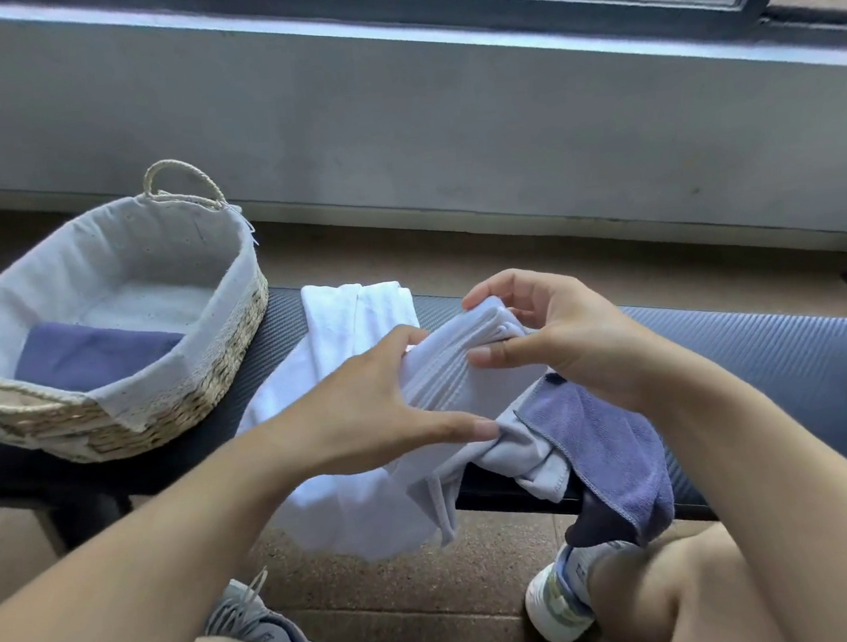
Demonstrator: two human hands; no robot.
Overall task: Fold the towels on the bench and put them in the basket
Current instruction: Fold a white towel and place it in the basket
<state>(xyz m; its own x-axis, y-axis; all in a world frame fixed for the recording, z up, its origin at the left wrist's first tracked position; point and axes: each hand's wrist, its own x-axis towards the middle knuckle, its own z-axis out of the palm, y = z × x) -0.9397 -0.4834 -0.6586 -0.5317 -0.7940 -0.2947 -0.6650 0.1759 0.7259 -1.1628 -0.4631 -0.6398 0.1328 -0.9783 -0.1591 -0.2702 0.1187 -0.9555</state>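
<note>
From the head view, the task looks partly done. One folded purple towel (91, 352) already lies flat in the basket (236, 316), in its near half; the rest of the basket's lined floor is bare. The basket sits at the left end of the tabletop (772, 346), a dark padded bench running left to right.

The work in hand is a pale ribbed towel (441, 370), held just above the middle of the tabletop. The left hand (367, 402) grips its left side, thumb stretched along the lower edge and fingers curled over the top. The right hand (560, 329) pinches the upper right corner, where several layers are gathered between thumb and fingertips. It seems to be mid-fold: stacked layers show at that corner, but the lower part hangs loose.

Still to do, as far as can be seen:
- a white towel (355, 321) lies spread from the far edge toward the near edge, beneath the hands, its lower part hanging off the near edge;
- a grey towel (515, 456) is bunched at the near edge;
- another purple towel (607, 453) drapes over the near edge, just right of the grey one.

So one towel is stowed, one is being folded, and at least three look unfolded.
</note>
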